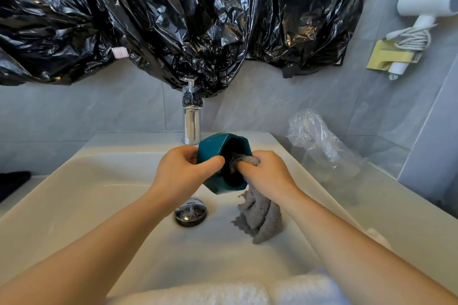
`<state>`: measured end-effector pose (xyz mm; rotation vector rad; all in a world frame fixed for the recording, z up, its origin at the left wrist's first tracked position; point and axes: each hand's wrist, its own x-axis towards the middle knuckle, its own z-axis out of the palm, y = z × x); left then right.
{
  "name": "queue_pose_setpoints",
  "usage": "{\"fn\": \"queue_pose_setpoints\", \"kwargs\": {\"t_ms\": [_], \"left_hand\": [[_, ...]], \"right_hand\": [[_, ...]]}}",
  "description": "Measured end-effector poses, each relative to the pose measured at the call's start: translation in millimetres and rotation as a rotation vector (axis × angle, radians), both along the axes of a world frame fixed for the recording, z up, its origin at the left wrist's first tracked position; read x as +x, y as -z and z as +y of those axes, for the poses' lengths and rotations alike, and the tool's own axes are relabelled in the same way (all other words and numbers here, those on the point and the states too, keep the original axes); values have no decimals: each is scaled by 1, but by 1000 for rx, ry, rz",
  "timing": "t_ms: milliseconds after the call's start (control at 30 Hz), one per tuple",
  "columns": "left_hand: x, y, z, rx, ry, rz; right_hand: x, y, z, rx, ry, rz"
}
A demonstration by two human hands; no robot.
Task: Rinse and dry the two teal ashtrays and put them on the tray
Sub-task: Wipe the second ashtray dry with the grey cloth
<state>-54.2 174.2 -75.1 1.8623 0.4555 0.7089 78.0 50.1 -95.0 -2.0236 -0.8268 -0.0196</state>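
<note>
Head view, sole cam.

- Teal ashtray [213, 151]: held above the sink [74, 181], tipped on its side, mouth facing 4 o'clock. Tap [191, 121] at its 12, drain plug [190, 213] at its 7.
- Left hand [184, 168]: clamped on the ashtray, thumb across the near rim, fingers round the outer wall.
- Right hand [266, 172]: closed on a grey cloth [260, 218], pushing a wad into the bowl. Rest of cloth hangs to the basin at 5 o'clock.
- No water seen at the tap.
- Clear plastic bag [319, 141] on the counter at 3 o'clock; hair dryer [426, 0] on the wall at 1.

Assessment: drying of ashtray no. 1 underway, so rinse prob. done. 2nd ashtray and tray not in view. Left, as far as seen: finish wipe, place on tray, then ashtray no. 2.
</note>
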Motion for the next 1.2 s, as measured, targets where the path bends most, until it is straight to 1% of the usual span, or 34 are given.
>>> {"fn": "queue_pose_setpoints", "kwargs": {"t_ms": [33,100,267,333,400,467,533,600,633,667,733,833,900,933,967,1000,1067,1133,1167,1200], "left_hand": [[0,1,0,-12,-8,-4],[0,1,0,-35,-1,9],[0,1,-1,-13,44,110],[1,1,-1,-43,-1,114],[1,1,1,-69,-74,63],[0,0,3,-80,-132,-4],[0,-1,6,-72,-170,-41],[0,-1,9,-33,-190,-42],[0,-1,10,-8,-193,-31],[0,-1,10,11,-193,-21],[1,-1,9,23,-179,-7],[2,-2,6,32,-141,9],[3,-3,6,36,-134,11],[3,-2,6,35,-139,10],[3,-1,6,28,-147,4],[3,0,7,10,-161,-6],[2,0,9,-51,-200,-40],[2,-1,11,-100,-233,-81],[1,-2,12,-108,-241,-94],[1,-2,12,-102,-240,-98]], "right_hand": [[0,2,2,23,-16,74],[-1,4,5,33,-4,147],[1,5,8,73,43,236],[0,6,9,94,44,253],[-2,7,10,95,29,269],[-6,2,9,20,-38,285],[-14,-2,6,-152,-132,304],[-23,-3,5,-316,-202,331],[-24,-2,5,-354,-211,331],[-23,-2,5,-359,-192,316],[-16,-3,3,-293,-109,233],[-5,-4,-1,-186,-14,18],[-6,-3,-2,-186,2,-78],[-7,-2,-1,-195,-5,-87],[-9,0,0,-201,-29,-61],[-11,0,2,-200,-63,8],[-17,-1,5,-170,-142,251],[-22,-2,9,-167,-175,518],[-24,-1,9,-181,-184,600],[-24,0,10,-194,-192,634]]}}
